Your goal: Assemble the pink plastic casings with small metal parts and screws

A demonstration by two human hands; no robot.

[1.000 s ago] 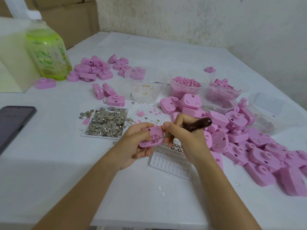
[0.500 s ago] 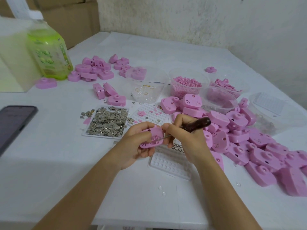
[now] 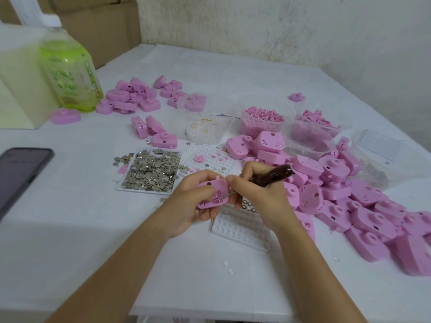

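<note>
My left hand (image 3: 189,203) grips a pink casing (image 3: 215,194) above the white table, its open inner side facing me. My right hand (image 3: 258,194) grips a screwdriver (image 3: 272,176) with a dark brown handle, and the thin metal tip reaches into the casing. Just left of my hands, a flat tray holds a heap of small metal parts (image 3: 151,170). A white dimpled tray (image 3: 240,226) with a few rings lies under my hands. A large pile of pink casings (image 3: 363,206) spreads to the right.
A green bottle (image 3: 70,73) and a dark phone (image 3: 21,173) sit at the left. More pink casings (image 3: 135,96) lie at the back left. Clear tubs with rings (image 3: 205,127) and pink bits (image 3: 263,120) stand behind the trays. The table's front edge is near my forearms.
Both hands stay almost in place, with the screwdriver tip kept in the casing; my left hand has tilted the casing slightly.
</note>
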